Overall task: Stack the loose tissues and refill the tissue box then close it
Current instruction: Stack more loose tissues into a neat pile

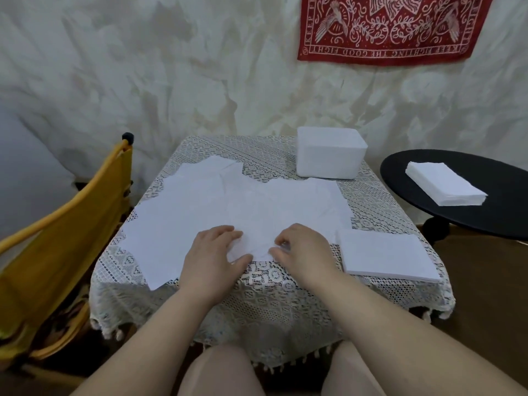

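Pinching at the near edge of the loose tissues (228,207), the right hand (303,250) has its fingers curled onto a thin crinkled sheet; that grip is tight on the paper. Just beside it, the left hand (213,252) lies with fingers spread and fairly flat, pressing the same sheet down.

White, thin and overlapping, the tissues sprawl across the middle of the counter (265,295), which wears a pale lace cloth with tassels along its hem. A neat stack of tissues (385,254) sits at the near right corner, just beside the right hand. At the far right corner stands the tissue box (330,155), a white rounded-edge block, touching the far edge of the spread.

A second stack (445,184) rests on a round black side table (500,212) to the right. A yellow fabric chair (65,241) stands on the left. A red patterned bandana (391,24) hangs on the wrinkled wall covering.
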Action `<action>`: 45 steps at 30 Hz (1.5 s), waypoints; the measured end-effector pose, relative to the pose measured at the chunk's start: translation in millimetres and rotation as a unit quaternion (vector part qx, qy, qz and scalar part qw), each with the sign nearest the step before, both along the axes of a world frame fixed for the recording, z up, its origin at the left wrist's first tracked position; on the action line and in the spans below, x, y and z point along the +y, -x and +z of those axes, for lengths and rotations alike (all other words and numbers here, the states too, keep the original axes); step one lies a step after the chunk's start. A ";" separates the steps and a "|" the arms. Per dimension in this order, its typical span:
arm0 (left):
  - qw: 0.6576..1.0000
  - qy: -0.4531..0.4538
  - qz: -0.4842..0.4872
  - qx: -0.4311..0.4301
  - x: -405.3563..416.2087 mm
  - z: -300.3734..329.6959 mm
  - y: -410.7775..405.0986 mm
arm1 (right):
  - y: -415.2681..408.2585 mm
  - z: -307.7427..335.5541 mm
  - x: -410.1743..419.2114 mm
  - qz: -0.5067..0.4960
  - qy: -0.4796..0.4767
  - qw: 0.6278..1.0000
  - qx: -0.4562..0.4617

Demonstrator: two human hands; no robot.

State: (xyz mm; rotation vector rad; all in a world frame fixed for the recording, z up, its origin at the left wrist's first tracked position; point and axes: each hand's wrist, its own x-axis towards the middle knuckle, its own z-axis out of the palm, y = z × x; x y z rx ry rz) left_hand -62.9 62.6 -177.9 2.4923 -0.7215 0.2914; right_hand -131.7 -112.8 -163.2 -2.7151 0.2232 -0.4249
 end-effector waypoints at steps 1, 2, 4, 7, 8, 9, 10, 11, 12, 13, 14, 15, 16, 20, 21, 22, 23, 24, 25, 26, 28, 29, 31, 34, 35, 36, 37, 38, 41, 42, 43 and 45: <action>1.000 0.004 0.004 0.008 0.5 -0.1 -0.1 | 0.4 -1.1 0.0 -0.001 -0.006 1.000 -0.005; 1.000 0.009 0.007 0.014 0.6 -0.2 -0.1 | 1.1 -2.1 0.1 -0.002 -0.014 1.000 -0.010; 1.000 0.022 0.010 0.018 0.4 -0.4 0.5 | 2.6 -2.6 -0.1 -0.006 -0.037 0.999 -0.021; 0.999 0.033 0.015 0.016 0.4 -0.8 1.6 | 4.7 -0.9 -1.1 -0.019 -0.085 0.996 -0.031; 0.999 0.038 0.016 0.017 0.7 -0.8 1.9 | 5.7 -0.1 -1.4 -0.027 -0.108 0.993 -0.036; 0.999 0.048 0.016 0.020 1.1 -0.7 2.3 | 6.7 0.4 -1.9 -0.037 -0.134 0.989 -0.043; 0.998 0.060 0.015 0.025 1.6 -0.1 2.9 | 7.6 0.9 -2.2 -0.046 -0.159 0.985 -0.051; 0.997 0.072 0.014 0.030 2.0 0.7 3.4 | 8.1 1.3 -2.2 -0.052 -0.180 0.981 -0.056; 0.996 0.086 0.015 0.035 2.6 1.3 3.9 | 8.6 1.3 -1.8 -0.053 -0.196 0.978 -0.057; 0.994 0.103 0.015 0.039 3.2 1.9 4.5 | 9.1 1.4 -0.9 -0.051 -0.205 0.976 -0.053; 0.992 0.119 0.015 0.041 3.7 2.3 5.2 | 9.3 0.9 0.0 -0.046 -0.204 0.977 -0.047; 0.990 0.135 0.015 0.039 4.4 2.1 5.7 | 9.5 0.3 0.7 -0.040 -0.194 0.979 -0.042; 0.988 0.147 0.013 0.033 4.8 1.9 6.4 | 9.6 -0.4 1.2 -0.036 -0.176 0.983 -0.036; 0.986 0.166 -0.021 0.001 7.7 -0.2 10.7 | 9.4 -3.6 2.5 -0.001 -0.099 0.994 -0.045; 0.987 0.159 -0.038 -0.012 8.3 -1.1 11.3 | 9.1 -5.0 2.5 0.006 -0.083 0.995 -0.053; 0.988 0.145 -0.054 -0.030 8.8 -2.3 11.7 | 8.9 -6.1 2.5 0.008 -0.069 0.996 -0.060; 0.988 0.132 -0.068 -0.044 9.5 -3.4 12.0 | 8.4 -7.0 2.4 0.006 -0.058 0.996 -0.067; 0.988 0.124 -0.076 -0.053 10.1 -4.8 12.0 | 7.7 -8.2 2.0 0.001 -0.049 0.996 -0.074; 0.988 0.121 -0.082 -0.056 10.4 -5.7 11.7 | 7.1 -8.7 1.5 -0.004 -0.044 0.996 -0.079; 0.987 0.121 -0.085 -0.056 10.0 -7.1 10.9 | 6.4 -9.4 0.9 -0.007 -0.042 0.996 -0.081; 0.987 0.110 -0.090 -0.069 9.8 -9.0 9.3 | 6.2 -11.2 -0.3 0.000 -0.032 0.996 -0.088; 0.988 0.099 -0.091 -0.072 9.4 -8.9 8.9 | 6.4 -12.3 -0.8 0.008 -0.026 0.995 -0.093; 0.991 0.080 -0.088 -0.065 8.8 -8.2 8.0 | 6.9 -13.8 -1.0 0.020 -0.021 0.994 -0.106; 0.992 0.084 -0.079 -0.054 7.6 -5.5 7.6 | 6.2 -15.3 -1.3 0.009 -0.037 0.991 -0.126; 0.992 0.081 -0.075 -0.058 8.6 -4.7 7.8 | 5.9 -15.5 -1.4 0.003 -0.045 0.990 -0.132; 0.992 0.073 -0.068 -0.074 11.0 -4.8 7.3 | 5.7 -15.3 -1.4 0.001 -0.047 0.990 -0.133; 0.992 0.060 -0.055 -0.092 15.2 -4.2 6.2 | 6.0 -14.4 -1.3 0.000 -0.044 0.991 -0.126; 0.993 0.046 -0.036 -0.104 21.2 -4.8 3.8 | 6.2 -13.7 -1.1 0.001 -0.038 0.993 -0.116; 0.996 0.013 0.022 -0.082 42.6 -4.1 0.7 | 6.2 -12.0 -0.5 0.015 -0.006 0.996 -0.090; 0.997 0.010 0.031 -0.077 48.1 -4.3 1.1 | 6.8 -10.9 0.9 0.026 0.008 0.996 -0.082; 0.997 0.004 0.031 -0.075 51.6 -3.1 3.9 | 7.6 -9.7 2.8 0.038 0.025 0.996 -0.080; 0.995 0.000 0.004 -0.100 53.7 -1.2 11.5 | 8.7 -8.4 7.0 0.067 0.065 0.991 -0.092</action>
